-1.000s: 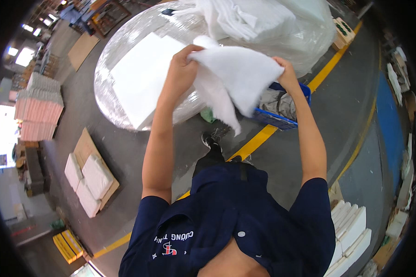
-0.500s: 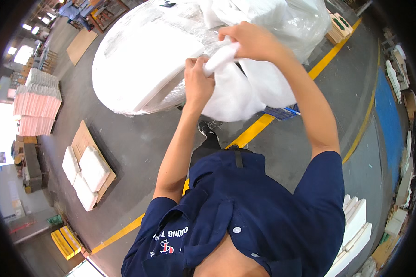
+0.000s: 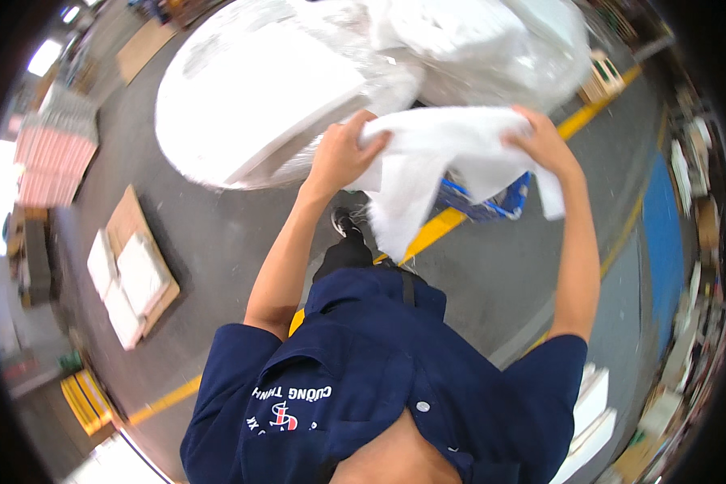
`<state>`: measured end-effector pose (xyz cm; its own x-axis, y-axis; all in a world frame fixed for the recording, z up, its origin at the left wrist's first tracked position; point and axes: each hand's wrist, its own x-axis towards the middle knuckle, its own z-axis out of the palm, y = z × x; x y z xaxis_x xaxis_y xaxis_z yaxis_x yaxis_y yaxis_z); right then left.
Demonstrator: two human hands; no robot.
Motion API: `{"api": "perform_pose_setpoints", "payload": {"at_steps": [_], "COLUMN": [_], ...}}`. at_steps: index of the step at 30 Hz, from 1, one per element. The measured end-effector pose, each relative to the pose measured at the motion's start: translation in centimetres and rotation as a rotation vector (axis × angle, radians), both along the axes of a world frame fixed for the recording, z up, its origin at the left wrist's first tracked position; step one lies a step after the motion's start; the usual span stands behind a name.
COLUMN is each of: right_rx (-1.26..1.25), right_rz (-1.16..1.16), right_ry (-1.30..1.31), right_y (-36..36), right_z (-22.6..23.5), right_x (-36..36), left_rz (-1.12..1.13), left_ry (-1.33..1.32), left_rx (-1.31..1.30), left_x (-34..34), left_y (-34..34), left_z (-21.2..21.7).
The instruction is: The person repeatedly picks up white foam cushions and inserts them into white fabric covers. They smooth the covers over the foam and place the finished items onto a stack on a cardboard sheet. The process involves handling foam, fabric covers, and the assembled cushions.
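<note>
Got one white cloth (image 3: 444, 153) stretched between both fists out in front of me, left hand (image 3: 343, 153) and right hand (image 3: 540, 141) each closed on a top corner. Looks light and floppy, so the edges seem the spot to grab. One huge plastic-wrapped bundle (image 3: 298, 89) sits behind it.

Both bare arms reach up and forward from short dark blue sleeves, elbows slightly bent, forearms well apart. The left hand (image 3: 343, 157) is raised with fingers curled closed in a grip, knuckles toward the camera. The right hand (image 3: 544, 145) is at about the same height, also clenched, wrist bent slightly inward.
</note>
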<state>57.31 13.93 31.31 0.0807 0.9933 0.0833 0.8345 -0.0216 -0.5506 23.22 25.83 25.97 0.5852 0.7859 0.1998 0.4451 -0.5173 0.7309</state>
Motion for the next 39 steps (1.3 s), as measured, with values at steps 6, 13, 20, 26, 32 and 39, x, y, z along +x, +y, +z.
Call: {"api": "perform_pose_setpoints", "payload": {"at_steps": [6, 13, 20, 26, 32, 39], "right_rx": [-0.152, -0.019, -0.151, -0.097, 0.202, -0.14], "right_rz": [0.232, 0.228, 0.341, 0.285, 0.023, -0.114], "right_ry": [-0.199, 0.271, 0.002, -0.296, -0.332, -0.163], "right_y": [3.2, 18.6, 44.4, 67.2, 67.2, 50.5], "right_z": [3.0, 6.5, 3.7, -5.2, -16.9, -24.3], "right_x": [0.1, -6.8, -14.2, -22.0, -24.0, -13.6], "left_rz": [-0.096, -0.076, 0.214, 0.688, 1.219, 1.277], "left_ry": [0.116, -0.13, -0.094, 0.164, 0.066, 0.122], "left_rx": [-0.003, -0.4, -0.571, -0.302, 0.02, -0.473], "left_x": [-10.1, -24.5, -32.6, -36.4, -31.6, -25.3], "left_y": [3.9, 9.8, 28.3, 48.9, 49.2, 30.0], "left_z": [2.4, 6.4, 1.9, -5.2, -14.2, -20.5]}}
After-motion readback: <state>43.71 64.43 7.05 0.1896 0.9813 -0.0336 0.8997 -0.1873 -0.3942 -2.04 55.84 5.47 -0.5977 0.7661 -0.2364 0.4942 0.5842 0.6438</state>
